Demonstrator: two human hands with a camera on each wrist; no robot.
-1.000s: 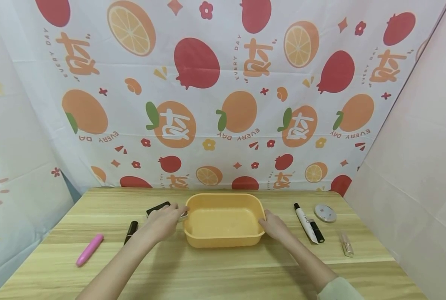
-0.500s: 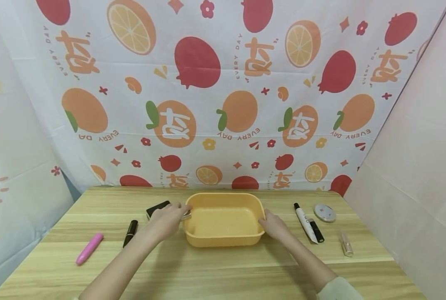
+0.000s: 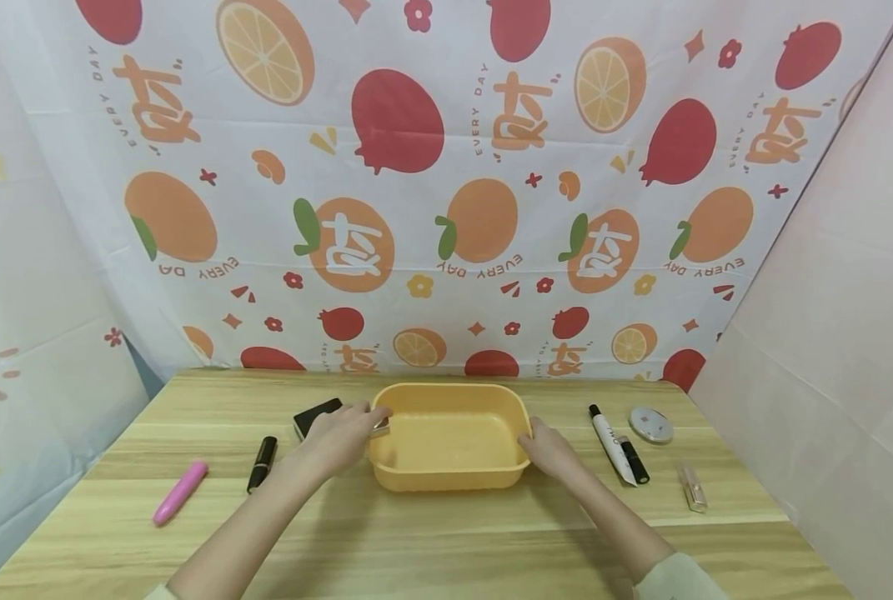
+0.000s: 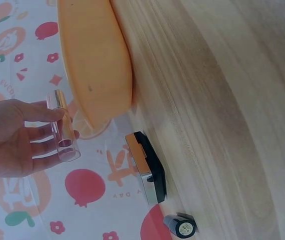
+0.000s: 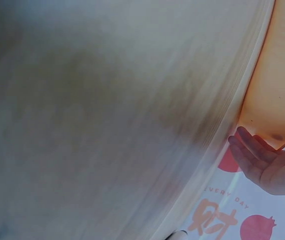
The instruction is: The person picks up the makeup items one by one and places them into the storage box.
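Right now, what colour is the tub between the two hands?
Yellow-orange; the tub shows best in the head view.

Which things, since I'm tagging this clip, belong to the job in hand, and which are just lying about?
In the job:
clear tube, held by the left hand
yellow bin, held by the right hand

Lying about, it seems:
black case
pink tube
left-side black tube
right-side black tube
white tube
round silvery disc
small pale tube

Two hands point(image 3: 344, 435) point(image 3: 553, 450), one tub point(image 3: 449, 480), six slim tubes point(image 4: 62, 131) point(image 3: 180, 493) point(image 3: 262, 464) point(image 3: 611, 442) point(image 3: 634, 460) point(image 3: 692, 488), one case point(image 3: 313, 417), one disc point(image 3: 651, 424)
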